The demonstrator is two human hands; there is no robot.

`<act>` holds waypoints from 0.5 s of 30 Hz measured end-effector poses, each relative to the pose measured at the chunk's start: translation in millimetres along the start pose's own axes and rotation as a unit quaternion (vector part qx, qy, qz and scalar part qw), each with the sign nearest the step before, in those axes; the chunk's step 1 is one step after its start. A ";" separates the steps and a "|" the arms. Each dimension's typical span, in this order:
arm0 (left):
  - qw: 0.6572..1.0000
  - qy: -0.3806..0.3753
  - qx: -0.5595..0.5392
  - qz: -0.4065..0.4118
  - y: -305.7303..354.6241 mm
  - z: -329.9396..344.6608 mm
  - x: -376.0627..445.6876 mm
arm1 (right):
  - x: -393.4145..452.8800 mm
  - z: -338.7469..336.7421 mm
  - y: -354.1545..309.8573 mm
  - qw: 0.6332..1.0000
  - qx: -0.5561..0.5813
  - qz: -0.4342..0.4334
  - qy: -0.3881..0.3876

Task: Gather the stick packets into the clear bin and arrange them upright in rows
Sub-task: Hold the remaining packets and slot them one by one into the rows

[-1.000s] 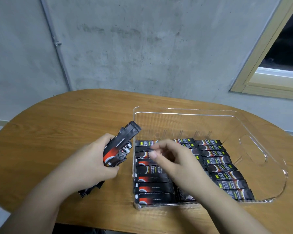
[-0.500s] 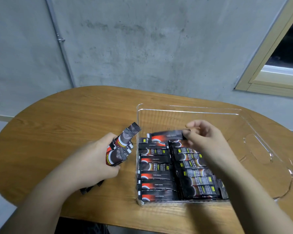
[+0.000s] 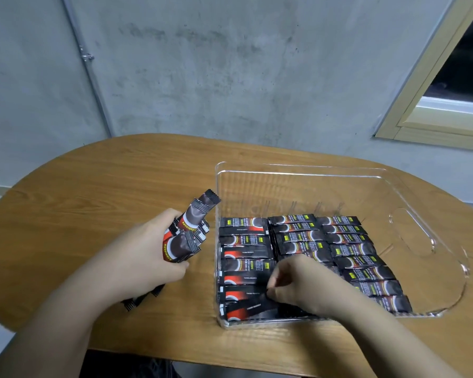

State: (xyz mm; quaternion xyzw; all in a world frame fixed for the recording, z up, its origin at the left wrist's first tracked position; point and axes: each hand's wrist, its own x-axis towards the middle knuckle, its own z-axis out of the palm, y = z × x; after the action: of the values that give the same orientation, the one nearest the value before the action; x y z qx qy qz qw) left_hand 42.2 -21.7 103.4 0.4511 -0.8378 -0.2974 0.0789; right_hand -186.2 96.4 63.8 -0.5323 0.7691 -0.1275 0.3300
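At about 9 o'clock on the wooden table [image 3: 74, 192], the left hand [image 3: 145, 257] is curled round a bundle of stick packets [image 3: 187, 236] and holds it off the surface. The bundle's long axis runs from 7 o'clock, where the dark crimped ends poke out below the wrist, up to 1 o'clock, where the top packet tips toward the near-left corner of the clear bin [image 3: 434, 241]. The bundle sits just beside the bin's left wall, not touching it as far as can be seen.

Inside the bin, three rows of packets [image 3: 347, 249] fill the left and middle floor. Each packet's long axis runs 9 to 3 o'clock, and the rows stack from 12 down to 6; the right part of the bin near the handle cut-out holds none.

The right hand [image 3: 306, 287] is down in the bin at its 6 o'clock end, between the left and middle rows, with fingertips [image 3: 271, 293] pinched at the right end of a packet in the left row [image 3: 246, 293].

The held bundle lies at 9 o'clock from the right hand, well within its reach, so feeding the next packet probably means turning it from its diagonal to the rows' 9-to-3 line. The right hand is the nearer one to the rows.
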 end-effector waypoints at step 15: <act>0.999 0.000 -0.019 0.049 2.1 -2.2 -0.7 | 4.3 -13.3 -50.4 0.946 0.234 -0.192 0.115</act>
State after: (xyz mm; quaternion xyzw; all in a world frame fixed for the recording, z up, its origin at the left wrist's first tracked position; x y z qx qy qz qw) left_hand 42.1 -21.2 106.5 0.4084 -0.8530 -0.3085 0.1018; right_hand -158.7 70.2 99.8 -0.5594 0.6333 -0.4254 0.3240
